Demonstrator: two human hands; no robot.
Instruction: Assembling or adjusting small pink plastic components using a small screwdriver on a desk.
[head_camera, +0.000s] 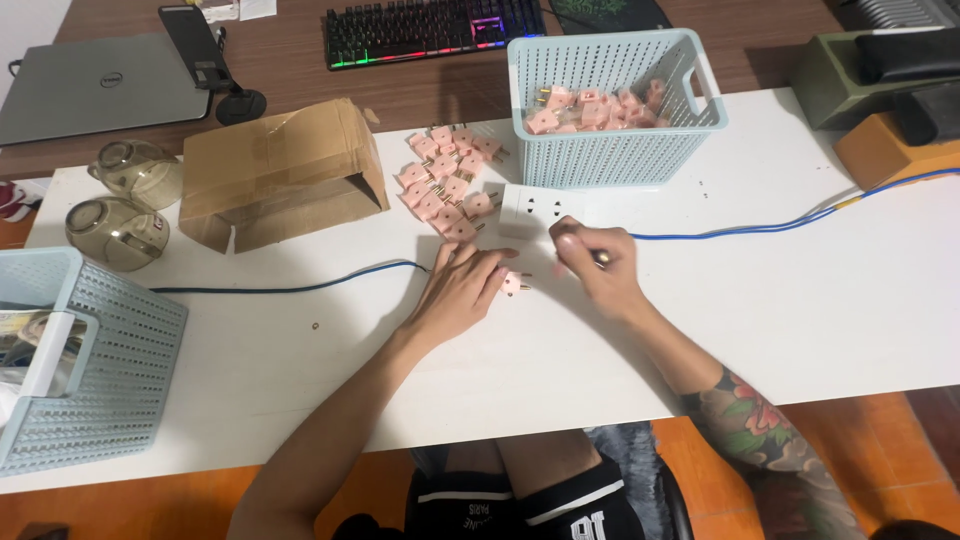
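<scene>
The left hand (458, 293) lies flat near the table's (800, 300) near-middle, fingers spread, fingertips touching a pink plug (514, 283); the right hand (597, 265), just right of it, is curled shut, pinching a small dark tool (600, 258); a white socket block (528, 210) sits just beyond; loose pink plugs (447, 180) lie far-left of it; a pale blue basket (610, 105) holds more.
</scene>
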